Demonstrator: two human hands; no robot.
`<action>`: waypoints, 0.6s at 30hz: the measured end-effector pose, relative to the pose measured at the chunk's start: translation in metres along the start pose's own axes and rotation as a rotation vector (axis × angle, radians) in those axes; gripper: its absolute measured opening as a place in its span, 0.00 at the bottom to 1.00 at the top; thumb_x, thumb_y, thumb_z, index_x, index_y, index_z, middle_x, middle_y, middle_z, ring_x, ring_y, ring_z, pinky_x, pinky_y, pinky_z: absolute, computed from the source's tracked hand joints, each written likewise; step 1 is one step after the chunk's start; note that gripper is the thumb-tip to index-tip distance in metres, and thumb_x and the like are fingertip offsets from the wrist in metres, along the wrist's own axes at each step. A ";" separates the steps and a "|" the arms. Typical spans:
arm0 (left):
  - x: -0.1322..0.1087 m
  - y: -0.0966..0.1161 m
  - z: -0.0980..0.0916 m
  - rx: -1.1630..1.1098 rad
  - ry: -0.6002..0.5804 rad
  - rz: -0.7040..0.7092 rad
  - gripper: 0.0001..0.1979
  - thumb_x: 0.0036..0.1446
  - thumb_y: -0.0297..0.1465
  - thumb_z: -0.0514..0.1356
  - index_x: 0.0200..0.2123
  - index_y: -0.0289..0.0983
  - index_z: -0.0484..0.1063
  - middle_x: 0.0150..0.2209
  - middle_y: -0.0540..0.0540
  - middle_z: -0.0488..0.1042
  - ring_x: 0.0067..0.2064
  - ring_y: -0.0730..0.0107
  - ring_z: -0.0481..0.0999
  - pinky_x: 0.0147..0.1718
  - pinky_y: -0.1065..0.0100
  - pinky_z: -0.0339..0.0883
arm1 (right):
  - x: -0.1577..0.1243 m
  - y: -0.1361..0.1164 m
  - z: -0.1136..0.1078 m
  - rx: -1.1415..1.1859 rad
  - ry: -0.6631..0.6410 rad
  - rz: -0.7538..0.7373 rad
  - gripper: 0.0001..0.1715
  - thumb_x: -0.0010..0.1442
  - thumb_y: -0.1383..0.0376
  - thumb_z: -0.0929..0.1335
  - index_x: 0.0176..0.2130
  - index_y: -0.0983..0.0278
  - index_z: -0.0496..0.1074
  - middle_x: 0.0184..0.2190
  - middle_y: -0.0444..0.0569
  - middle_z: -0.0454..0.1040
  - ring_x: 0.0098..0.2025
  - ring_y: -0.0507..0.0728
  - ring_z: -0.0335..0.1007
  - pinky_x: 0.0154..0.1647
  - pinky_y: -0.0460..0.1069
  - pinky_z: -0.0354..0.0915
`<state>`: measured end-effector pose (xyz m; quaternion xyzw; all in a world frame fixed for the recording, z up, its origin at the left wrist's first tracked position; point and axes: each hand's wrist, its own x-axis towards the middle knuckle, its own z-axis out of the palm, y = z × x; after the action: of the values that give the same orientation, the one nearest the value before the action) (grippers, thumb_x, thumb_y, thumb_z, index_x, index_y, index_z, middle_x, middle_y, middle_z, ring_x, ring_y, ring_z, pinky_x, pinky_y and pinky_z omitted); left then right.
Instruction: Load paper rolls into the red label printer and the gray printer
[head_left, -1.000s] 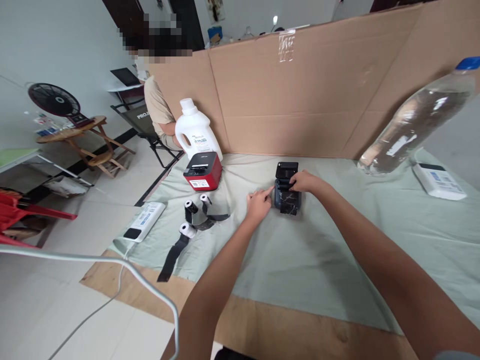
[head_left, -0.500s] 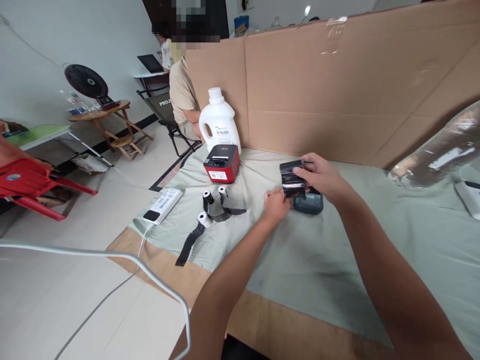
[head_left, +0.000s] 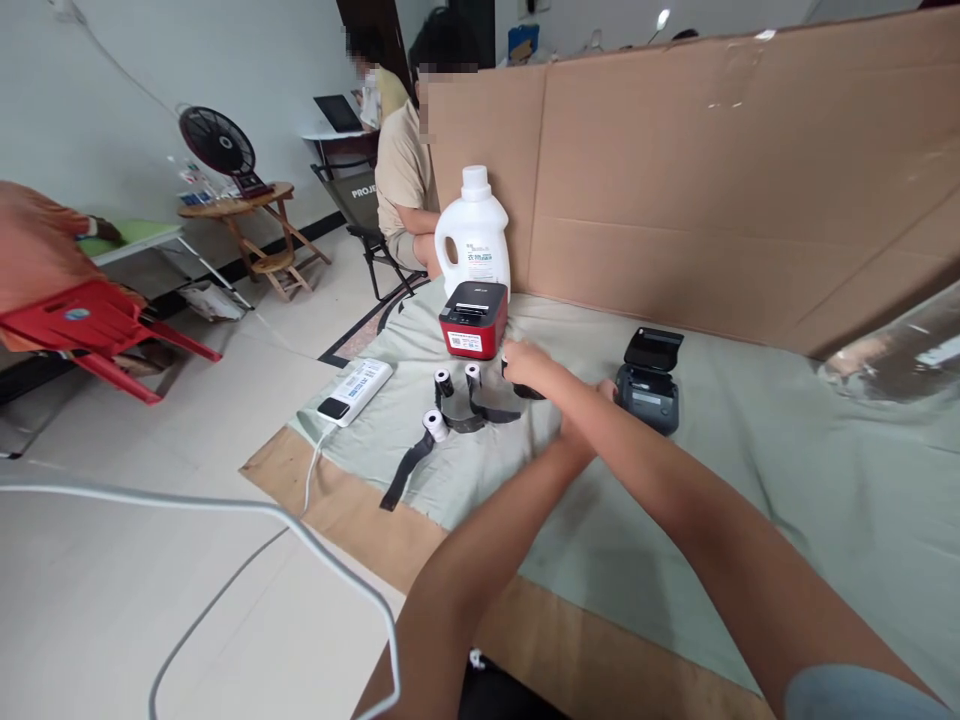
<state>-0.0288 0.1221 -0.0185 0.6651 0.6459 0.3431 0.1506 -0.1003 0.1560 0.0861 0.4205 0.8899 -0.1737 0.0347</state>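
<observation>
My right hand reaches left across my left arm, its fingers closed round a roll of black-faced paper that they mostly hide. A dark end of that paper shows below the fingers on the cloth. Just left of it stand a white paper roll, a black one and another white one, each with a dark strip trailing off. Beside the small dark printer, whose lid is raised, is my left hand; my right forearm covers most of its fingers.
A red and black printer stands behind the rolls, before a white detergent jug. To the left lies a white power strip with its cable. A cardboard panel borders the cloth-covered table; two people sit beyond it, another at left.
My right hand has carried the black paper from above the dark printer leftward to the other rolls. That printer's raised lid now shows. The view has shifted a little left.
</observation>
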 end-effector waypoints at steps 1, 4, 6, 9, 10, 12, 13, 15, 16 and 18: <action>0.001 0.001 -0.001 -0.001 0.005 -0.002 0.11 0.65 0.30 0.56 0.50 0.39 0.67 0.45 0.37 0.75 0.51 0.56 0.73 0.53 0.59 0.64 | -0.002 -0.001 0.000 -0.010 0.011 0.017 0.25 0.60 0.67 0.70 0.56 0.67 0.68 0.56 0.66 0.72 0.53 0.70 0.74 0.47 0.57 0.70; 0.000 0.008 -0.008 -0.004 0.030 -0.017 0.15 0.66 0.27 0.52 0.55 0.38 0.64 0.47 0.37 0.75 0.53 0.58 0.73 0.57 0.61 0.63 | -0.009 -0.011 -0.002 -0.051 0.173 -0.009 0.25 0.63 0.61 0.68 0.58 0.67 0.69 0.59 0.67 0.69 0.55 0.71 0.71 0.49 0.59 0.70; -0.004 0.014 -0.016 0.004 0.053 -0.009 0.16 0.65 0.26 0.52 0.56 0.38 0.64 0.48 0.39 0.75 0.53 0.59 0.74 0.58 0.60 0.62 | -0.011 -0.025 -0.003 -0.071 0.263 -0.104 0.22 0.66 0.58 0.64 0.55 0.67 0.72 0.56 0.65 0.72 0.58 0.70 0.68 0.52 0.58 0.69; -0.013 0.022 -0.030 0.031 0.065 0.037 0.16 0.64 0.28 0.53 0.55 0.38 0.66 0.47 0.42 0.76 0.51 0.59 0.75 0.56 0.59 0.64 | -0.007 -0.050 0.003 -0.129 0.177 -0.216 0.19 0.64 0.58 0.67 0.49 0.68 0.77 0.51 0.65 0.76 0.60 0.72 0.65 0.53 0.58 0.67; -0.016 0.024 -0.033 0.034 0.060 0.049 0.17 0.64 0.28 0.53 0.55 0.38 0.66 0.47 0.42 0.77 0.50 0.59 0.75 0.54 0.59 0.66 | -0.005 -0.057 0.007 -0.156 0.127 -0.235 0.18 0.61 0.61 0.70 0.48 0.69 0.77 0.51 0.66 0.76 0.59 0.73 0.65 0.53 0.58 0.67; -0.019 0.025 -0.036 0.020 0.057 0.044 0.18 0.64 0.28 0.53 0.56 0.39 0.66 0.48 0.43 0.77 0.49 0.61 0.77 0.48 0.62 0.69 | -0.003 -0.066 0.013 -0.202 0.056 -0.256 0.18 0.56 0.70 0.71 0.48 0.69 0.77 0.51 0.66 0.77 0.58 0.72 0.68 0.52 0.58 0.67; -0.019 0.025 -0.036 0.004 0.055 0.034 0.18 0.64 0.29 0.53 0.57 0.39 0.65 0.48 0.44 0.77 0.48 0.62 0.77 0.46 0.63 0.69 | -0.003 -0.066 0.015 -0.206 0.043 -0.268 0.18 0.55 0.72 0.71 0.47 0.69 0.77 0.50 0.65 0.77 0.56 0.71 0.70 0.50 0.57 0.67; -0.017 0.022 -0.032 -0.034 0.043 0.009 0.20 0.65 0.30 0.54 0.59 0.39 0.63 0.47 0.44 0.78 0.45 0.64 0.78 0.43 0.65 0.70 | -0.010 -0.053 0.013 -0.106 0.084 -0.312 0.17 0.55 0.74 0.70 0.46 0.67 0.77 0.48 0.62 0.78 0.51 0.67 0.74 0.47 0.55 0.67; -0.015 0.021 -0.029 -0.045 0.035 -0.003 0.20 0.65 0.30 0.54 0.60 0.39 0.63 0.46 0.44 0.78 0.44 0.64 0.78 0.43 0.66 0.70 | -0.017 -0.040 0.010 0.008 0.132 -0.350 0.16 0.56 0.73 0.69 0.45 0.66 0.76 0.46 0.59 0.79 0.49 0.64 0.75 0.46 0.53 0.68; -0.012 0.018 -0.023 -0.052 0.022 -0.020 0.19 0.66 0.30 0.53 0.59 0.38 0.63 0.43 0.43 0.79 0.44 0.63 0.78 0.44 0.65 0.70 | -0.039 0.001 -0.003 0.351 0.229 -0.441 0.13 0.57 0.71 0.69 0.44 0.64 0.74 0.42 0.53 0.79 0.44 0.60 0.75 0.43 0.51 0.68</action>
<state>-0.0290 0.1032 0.0065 0.6507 0.6450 0.3655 0.1639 -0.0738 0.1288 0.0967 0.2335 0.9142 -0.2796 -0.1777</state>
